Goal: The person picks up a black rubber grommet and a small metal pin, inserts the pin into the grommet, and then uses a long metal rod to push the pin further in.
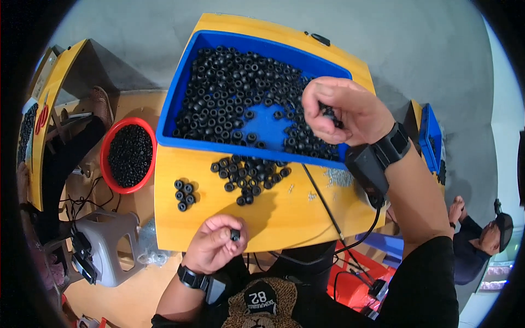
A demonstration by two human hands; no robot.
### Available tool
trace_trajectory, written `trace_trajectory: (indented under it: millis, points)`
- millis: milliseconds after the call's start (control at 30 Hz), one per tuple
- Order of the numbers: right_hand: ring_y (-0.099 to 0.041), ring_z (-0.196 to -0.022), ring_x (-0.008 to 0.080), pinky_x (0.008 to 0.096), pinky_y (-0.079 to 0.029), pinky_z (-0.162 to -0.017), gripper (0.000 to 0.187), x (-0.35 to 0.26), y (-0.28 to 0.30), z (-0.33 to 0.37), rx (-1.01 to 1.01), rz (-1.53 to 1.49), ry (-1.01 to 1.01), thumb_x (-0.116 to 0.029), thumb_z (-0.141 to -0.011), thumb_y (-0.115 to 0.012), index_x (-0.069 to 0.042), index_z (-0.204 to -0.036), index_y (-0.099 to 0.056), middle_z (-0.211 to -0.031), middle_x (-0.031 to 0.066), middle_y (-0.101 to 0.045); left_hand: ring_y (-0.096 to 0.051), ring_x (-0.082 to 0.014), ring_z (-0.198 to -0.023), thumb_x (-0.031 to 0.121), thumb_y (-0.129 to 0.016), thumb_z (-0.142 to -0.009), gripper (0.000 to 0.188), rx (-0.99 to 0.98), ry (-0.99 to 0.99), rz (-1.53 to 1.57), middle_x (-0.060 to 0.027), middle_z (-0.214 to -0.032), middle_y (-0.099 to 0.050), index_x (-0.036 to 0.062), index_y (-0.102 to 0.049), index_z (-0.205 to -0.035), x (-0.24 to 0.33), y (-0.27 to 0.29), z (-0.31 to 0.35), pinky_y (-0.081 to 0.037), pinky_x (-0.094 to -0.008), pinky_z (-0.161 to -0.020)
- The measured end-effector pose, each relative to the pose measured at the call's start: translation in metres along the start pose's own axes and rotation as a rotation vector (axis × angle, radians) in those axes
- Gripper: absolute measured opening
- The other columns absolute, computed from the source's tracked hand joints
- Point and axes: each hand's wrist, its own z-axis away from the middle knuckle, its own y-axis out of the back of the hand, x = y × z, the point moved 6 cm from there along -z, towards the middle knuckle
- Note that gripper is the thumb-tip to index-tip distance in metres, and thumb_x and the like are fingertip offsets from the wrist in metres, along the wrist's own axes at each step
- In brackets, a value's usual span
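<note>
My left hand (pixel 210 240) is at the near edge of the yellow table, pinching a small black ring-shaped part (pixel 235 235) between thumb and fingers. My right hand (pixel 355 106) is raised over the right end of a blue tray (pixel 235 147), its fingers curled around several more black ring parts (pixel 329 113). Many of the same parts (pixel 224 93) fill the tray, with some bare blue bottom showing. In front of it lies a loose pile of them (pixel 246 177). Apart from the pile, a small cluster (pixel 183 195) sits to the left.
Tiny pale bits (pixel 339 177) and a thin dark rod (pixel 322 199) lie at the table's right. A red basin (pixel 105 158) of small black parts and a grey stool (pixel 109 246) stand left. Black cables hang near my lap. Another person (pixel 476 240) sits far right.
</note>
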Motion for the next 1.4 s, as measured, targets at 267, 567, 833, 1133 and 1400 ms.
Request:
trace_trajectory:
  millis: [267, 567, 833, 1133, 1400]
  points:
    - [-0.046, -0.046, 0.0101, 0.0251, -0.036, -0.044, 0.04, 0.111, -0.059, 0.062, 0.106, 0.555, 0.022, -0.04, -0.087, -0.064, -0.006, -0.068, -0.058, -0.051, -0.0018, -0.049, -0.044, -0.011, -0.066, 0.016, -0.06, -0.09, 0.021, -0.018, -0.027, -0.043, -0.0076, -0.083, -0.053, 0.004, -0.062, -0.107, -0.001, -0.008, 0.004, -0.037, -0.0202, -0.055]
    - [-0.06, -0.064, 0.0318, 0.0423, -0.047, -0.058, 0.027, 0.159, -0.093, 0.084, 0.69, 1.398, 0.262, -0.025, -0.083, -0.063, -0.005, -0.065, -0.057, -0.064, 0.0131, -0.059, -0.048, -0.0115, -0.07, 0.012, -0.061, -0.089, 0.022, 0.111, -0.026, -0.008, -0.0077, -0.086, -0.057, 0.001, -0.061, -0.108, -0.022, -0.017, 0.039, -0.039, -0.0205, -0.061]
    - [-0.058, -0.066, 0.0276, 0.0405, -0.049, -0.057, 0.013, 0.152, -0.1, 0.073, 0.731, 1.556, 0.433, -0.018, -0.082, -0.06, -0.009, -0.075, -0.054, -0.069, 0.0091, -0.053, -0.044, -0.0096, -0.072, 0.012, -0.058, -0.091, 0.02, 0.174, -0.07, 0.039, -0.008, -0.09, -0.053, 0.0, -0.057, -0.107, -0.03, -0.018, 0.055, -0.039, -0.0182, -0.061]
    - [-0.05, -0.088, 0.0277, 0.0396, -0.042, -0.079, 0.016, 0.155, -0.096, 0.07, 0.747, 1.439, 0.452, -0.017, -0.08, -0.064, -0.008, -0.091, -0.057, -0.092, 0.0089, -0.051, -0.043, -0.0094, -0.072, 0.011, -0.057, -0.092, 0.019, 0.297, -0.006, 0.002, -0.0054, -0.088, -0.051, 0.0019, -0.057, -0.108, -0.048, -0.009, 0.053, -0.038, -0.0185, -0.061]
    - [-0.049, -0.09, 0.0308, 0.0407, -0.04, -0.082, 0.025, 0.154, -0.077, 0.081, 0.733, 1.188, 0.521, -0.022, -0.083, -0.063, -0.004, -0.1, -0.059, -0.093, 0.0115, -0.053, -0.049, -0.0111, -0.075, 0.012, -0.058, -0.091, 0.022, 0.258, -0.001, 0.035, -0.0051, -0.09, -0.058, 0.0017, -0.057, -0.111, -0.048, -0.005, 0.054, -0.041, -0.022, -0.066]
